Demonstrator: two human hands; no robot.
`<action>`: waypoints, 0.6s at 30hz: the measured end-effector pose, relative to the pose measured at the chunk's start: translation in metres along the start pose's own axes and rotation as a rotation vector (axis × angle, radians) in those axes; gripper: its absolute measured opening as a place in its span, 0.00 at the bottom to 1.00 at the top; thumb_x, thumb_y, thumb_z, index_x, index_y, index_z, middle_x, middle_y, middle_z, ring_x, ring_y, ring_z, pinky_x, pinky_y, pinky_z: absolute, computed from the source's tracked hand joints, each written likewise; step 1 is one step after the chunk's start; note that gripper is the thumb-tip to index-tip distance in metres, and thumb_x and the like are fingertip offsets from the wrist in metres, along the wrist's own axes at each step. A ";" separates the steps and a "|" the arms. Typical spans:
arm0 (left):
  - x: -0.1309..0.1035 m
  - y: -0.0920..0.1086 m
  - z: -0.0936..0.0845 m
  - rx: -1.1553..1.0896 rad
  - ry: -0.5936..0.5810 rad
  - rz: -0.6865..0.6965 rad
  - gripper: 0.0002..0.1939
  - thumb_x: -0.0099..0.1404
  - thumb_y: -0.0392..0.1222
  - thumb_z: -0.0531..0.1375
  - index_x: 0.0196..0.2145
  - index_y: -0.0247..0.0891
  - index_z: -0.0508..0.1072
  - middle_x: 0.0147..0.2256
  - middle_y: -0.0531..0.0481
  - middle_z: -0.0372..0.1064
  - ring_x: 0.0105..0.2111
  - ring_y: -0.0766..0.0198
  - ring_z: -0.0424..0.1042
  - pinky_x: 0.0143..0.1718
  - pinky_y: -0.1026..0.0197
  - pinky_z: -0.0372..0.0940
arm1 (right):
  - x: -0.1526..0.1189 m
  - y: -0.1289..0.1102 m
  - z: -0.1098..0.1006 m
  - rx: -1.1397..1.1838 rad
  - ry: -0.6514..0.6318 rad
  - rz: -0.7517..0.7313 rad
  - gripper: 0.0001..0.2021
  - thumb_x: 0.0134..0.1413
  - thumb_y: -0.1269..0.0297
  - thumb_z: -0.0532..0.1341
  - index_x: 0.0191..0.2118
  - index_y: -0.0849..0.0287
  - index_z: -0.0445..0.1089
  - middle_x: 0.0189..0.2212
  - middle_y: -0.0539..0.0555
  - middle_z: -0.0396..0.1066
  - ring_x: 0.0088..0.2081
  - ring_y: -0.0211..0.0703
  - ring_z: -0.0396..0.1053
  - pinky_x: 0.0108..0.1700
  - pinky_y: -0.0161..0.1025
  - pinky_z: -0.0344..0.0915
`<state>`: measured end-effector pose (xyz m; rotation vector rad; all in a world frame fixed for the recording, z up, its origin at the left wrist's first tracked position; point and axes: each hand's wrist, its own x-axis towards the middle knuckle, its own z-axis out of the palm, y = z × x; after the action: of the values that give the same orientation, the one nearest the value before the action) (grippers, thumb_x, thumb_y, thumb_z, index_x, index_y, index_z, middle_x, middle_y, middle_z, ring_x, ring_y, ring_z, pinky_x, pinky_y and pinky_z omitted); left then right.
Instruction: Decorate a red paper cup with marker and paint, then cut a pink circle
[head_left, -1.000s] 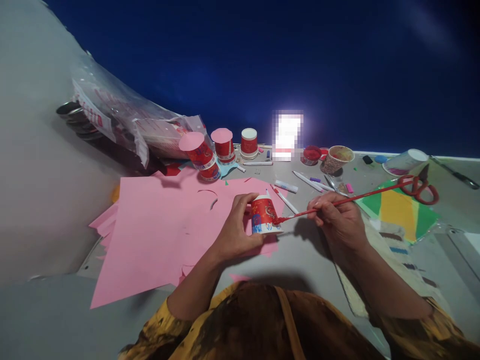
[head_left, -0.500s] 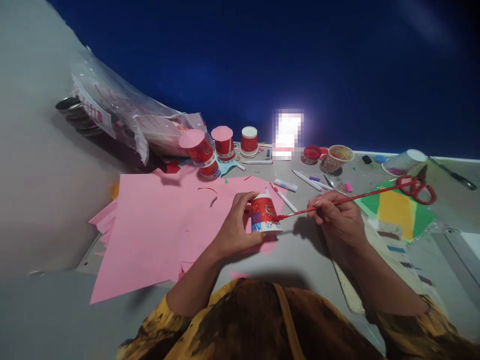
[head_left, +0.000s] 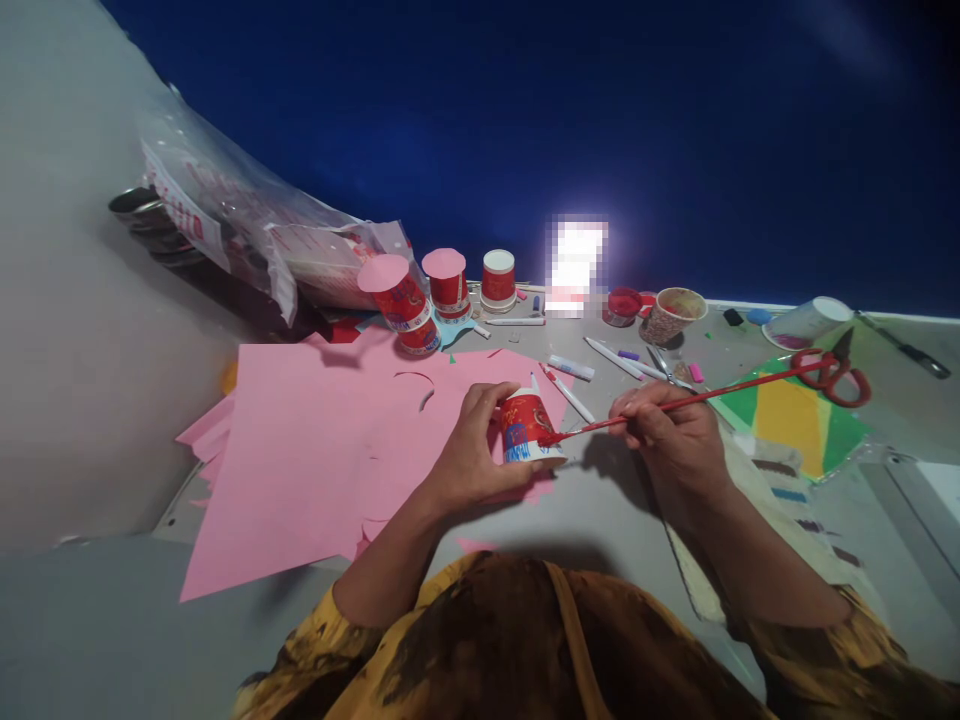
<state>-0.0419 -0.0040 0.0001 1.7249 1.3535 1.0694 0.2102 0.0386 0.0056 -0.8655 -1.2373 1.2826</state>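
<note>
My left hand (head_left: 474,448) grips a paper cup (head_left: 527,420) upside down, thumb near its rim and fingers over its base. The cup is painted red, with blue print and white showing near the rim. My right hand (head_left: 667,430) is closed round the handle of a long red paintbrush (head_left: 739,385). Its red, paint-loaded bristles touch the cup's lower right side. Below and left of the cup spread large sheets of pink paper (head_left: 300,450).
Red cups topped with pink discs (head_left: 445,264) stand behind, beside a white-based red cup (head_left: 499,280). A red paint pot (head_left: 623,306), a speckled cup (head_left: 673,315), markers (head_left: 568,392) and red-handled scissors (head_left: 847,387) lie around. A plastic bag (head_left: 247,220) rests at the left.
The cup has turned slightly in my left hand, and the brush tip has shifted a little left along its side. My right hand has moved slightly left with it.
</note>
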 end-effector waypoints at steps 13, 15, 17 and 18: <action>-0.001 0.002 -0.002 0.022 -0.033 -0.015 0.44 0.50 0.53 0.80 0.59 0.48 0.67 0.56 0.45 0.65 0.57 0.48 0.69 0.60 0.43 0.70 | -0.004 0.001 -0.006 -0.092 -0.065 -0.027 0.12 0.61 0.54 0.72 0.32 0.55 0.78 0.26 0.53 0.78 0.24 0.40 0.70 0.23 0.35 0.64; 0.000 0.002 -0.002 0.018 -0.030 -0.018 0.44 0.50 0.53 0.80 0.59 0.48 0.67 0.56 0.45 0.65 0.57 0.48 0.69 0.60 0.43 0.70 | -0.003 -0.002 -0.007 -0.088 -0.078 -0.039 0.11 0.62 0.54 0.72 0.32 0.55 0.78 0.26 0.53 0.78 0.24 0.40 0.70 0.23 0.35 0.64; 0.000 0.003 -0.002 0.016 -0.026 -0.017 0.43 0.50 0.53 0.80 0.59 0.48 0.67 0.56 0.44 0.65 0.57 0.47 0.69 0.60 0.42 0.69 | -0.002 -0.004 -0.007 -0.063 -0.069 -0.059 0.12 0.62 0.54 0.71 0.32 0.55 0.79 0.26 0.53 0.78 0.24 0.40 0.70 0.22 0.35 0.63; 0.000 0.003 -0.002 0.016 -0.027 -0.016 0.43 0.50 0.53 0.80 0.59 0.48 0.67 0.56 0.44 0.65 0.57 0.47 0.69 0.60 0.42 0.69 | -0.001 -0.006 -0.007 -0.050 -0.060 -0.068 0.12 0.62 0.54 0.71 0.32 0.55 0.79 0.25 0.53 0.78 0.23 0.39 0.69 0.22 0.35 0.62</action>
<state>-0.0428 -0.0047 0.0034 1.7314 1.3607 1.0259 0.2186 0.0378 0.0096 -0.8189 -1.3401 1.2360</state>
